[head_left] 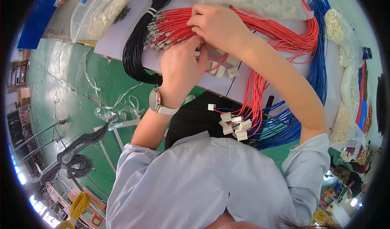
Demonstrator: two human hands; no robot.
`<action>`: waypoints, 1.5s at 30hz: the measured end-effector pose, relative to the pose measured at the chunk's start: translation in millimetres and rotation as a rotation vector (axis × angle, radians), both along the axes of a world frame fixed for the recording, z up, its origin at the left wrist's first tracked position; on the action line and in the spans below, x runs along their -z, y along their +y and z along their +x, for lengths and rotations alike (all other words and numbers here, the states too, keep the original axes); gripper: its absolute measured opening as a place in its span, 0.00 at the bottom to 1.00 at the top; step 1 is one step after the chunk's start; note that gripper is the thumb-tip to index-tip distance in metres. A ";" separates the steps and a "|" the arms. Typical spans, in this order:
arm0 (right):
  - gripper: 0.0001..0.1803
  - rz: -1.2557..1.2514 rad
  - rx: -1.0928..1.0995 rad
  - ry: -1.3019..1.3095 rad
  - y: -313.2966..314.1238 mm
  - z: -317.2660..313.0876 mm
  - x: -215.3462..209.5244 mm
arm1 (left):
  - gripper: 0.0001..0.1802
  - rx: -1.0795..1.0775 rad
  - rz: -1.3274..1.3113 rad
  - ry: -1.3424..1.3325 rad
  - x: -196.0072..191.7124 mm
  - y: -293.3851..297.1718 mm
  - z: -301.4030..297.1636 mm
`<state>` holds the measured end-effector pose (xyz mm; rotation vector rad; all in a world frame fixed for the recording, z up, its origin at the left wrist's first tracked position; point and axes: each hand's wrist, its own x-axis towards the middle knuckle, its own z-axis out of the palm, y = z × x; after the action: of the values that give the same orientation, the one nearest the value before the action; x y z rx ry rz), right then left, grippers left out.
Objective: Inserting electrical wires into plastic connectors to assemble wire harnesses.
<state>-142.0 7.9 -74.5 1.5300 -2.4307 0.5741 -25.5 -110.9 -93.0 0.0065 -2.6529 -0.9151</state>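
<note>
Across the top of the view: a pale surface (118,38) runs from left to right, wires and bags spread over it; green floor below it on the left
Red wires (280,36): a big bundle lies across the surface, its metal-tipped ends fanned out at the left, its other end hanging over the near edge
Blue wires (319,66): a bundle lies along the right side, just beside the red ones, and curls down off the edge
Black wires (136,46): a looped bundle left of the red tips, touching them
Plastic bags (93,13): clear, full of small white parts, at the far edge
Right hand (219,26): rests on the red wires, fingers curled and pinching a few near the tips
Left hand (180,64): just below the right, fingers bent closed toward the same wires; what it grips is hidden; a watch (155,101) on the wrist
White plugs (235,125): a cluster on the hanging wire ends; a few more (223,68) lie by the left hand
</note>
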 end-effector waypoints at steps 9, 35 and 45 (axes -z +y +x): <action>0.08 -0.095 -0.041 -0.186 0.0 -14.4 4.4 | 0.11 0.131 0.063 -0.089 -6.6 3.8 -7.2; 0.08 -0.328 -0.139 -0.297 103.1 23.7 -59.8 | 0.12 0.338 0.860 -0.152 0.1 -19.7 -1.8; 0.04 -0.355 -0.074 -0.324 104.5 23.6 -62.2 | 0.15 0.294 0.907 -0.184 -5.4 -20.6 -1.1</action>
<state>-118.3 112.4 -12.3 1.4709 -2.3219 1.2803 -26.6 -131.5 -87.6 -0.0890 -2.1710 -2.2164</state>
